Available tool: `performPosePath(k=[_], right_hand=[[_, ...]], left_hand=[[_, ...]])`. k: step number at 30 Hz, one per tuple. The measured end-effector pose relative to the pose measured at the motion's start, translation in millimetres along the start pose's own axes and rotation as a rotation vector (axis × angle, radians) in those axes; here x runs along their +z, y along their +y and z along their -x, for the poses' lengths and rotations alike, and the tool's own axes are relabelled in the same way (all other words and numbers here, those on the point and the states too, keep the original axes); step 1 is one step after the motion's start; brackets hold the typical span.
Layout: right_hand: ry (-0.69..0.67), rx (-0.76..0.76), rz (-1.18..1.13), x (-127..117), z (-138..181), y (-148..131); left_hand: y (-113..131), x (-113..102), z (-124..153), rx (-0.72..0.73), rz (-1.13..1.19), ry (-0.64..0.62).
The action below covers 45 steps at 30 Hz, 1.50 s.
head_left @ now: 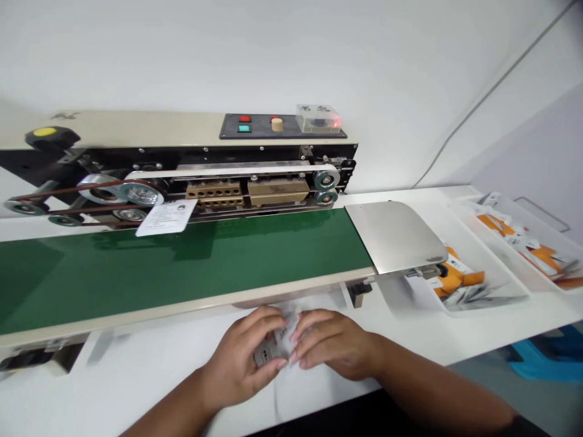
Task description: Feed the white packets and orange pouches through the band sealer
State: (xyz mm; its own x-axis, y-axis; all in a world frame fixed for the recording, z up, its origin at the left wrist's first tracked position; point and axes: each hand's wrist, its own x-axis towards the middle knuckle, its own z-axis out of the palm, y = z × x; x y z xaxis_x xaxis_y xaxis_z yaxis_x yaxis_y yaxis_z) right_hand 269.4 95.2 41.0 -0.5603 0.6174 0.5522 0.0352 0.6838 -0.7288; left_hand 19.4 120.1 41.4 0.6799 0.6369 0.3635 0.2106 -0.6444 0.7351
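Observation:
In front of the conveyor, my left hand [246, 358] closes its fingers and thumb round a small grey packet [265, 352] with dark print. From the other side my right hand [334, 343] pinches the same packet, at its crinkled, pale, see-through part. Both sets of fingertips nearly meet and cover much of it, so its full shape is hidden. Behind my hands runs the green conveyor belt [273, 246] of a band sealing machine [150, 130]. A white printed packet [167, 217] is caught by its upper edge in the machine's rollers, over the belt.
A metal plate [396, 237] extends the conveyor's right end. Beyond it, a translucent bin [492, 300] and another bin [565, 230] hold orange and white packets. The white table [150, 388] lies under everything. A blue plastic stool [546, 358] stands at lower right.

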Motion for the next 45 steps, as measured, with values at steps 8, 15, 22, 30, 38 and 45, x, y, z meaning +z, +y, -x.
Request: performPosePath(k=[8,15,22,30,38,45], right_hand=[[0.098,0.083,-0.117,-4,1,-5],[0.347,0.332,-0.289,4,12,4],[0.295,0.643,-0.422,13,5,1],[0.546,0.8,-0.5,-65,-24,-45],[0.635,0.787,-0.386,-112,-36,-69],[0.81,0.547,0.032,-162,-47,-36]], left_hand=[[0,1,-4,0.006,0.204,-0.19],[0,8,-1,0.012,-0.045,-0.089],[-1,7,2,-0.109,0.001,0.104],[3,4,4,-0.029,0.132,0.041],[3,9,7,-0.016,0.117,0.007],[5,8,6,-0.007,0.085,0.012]])
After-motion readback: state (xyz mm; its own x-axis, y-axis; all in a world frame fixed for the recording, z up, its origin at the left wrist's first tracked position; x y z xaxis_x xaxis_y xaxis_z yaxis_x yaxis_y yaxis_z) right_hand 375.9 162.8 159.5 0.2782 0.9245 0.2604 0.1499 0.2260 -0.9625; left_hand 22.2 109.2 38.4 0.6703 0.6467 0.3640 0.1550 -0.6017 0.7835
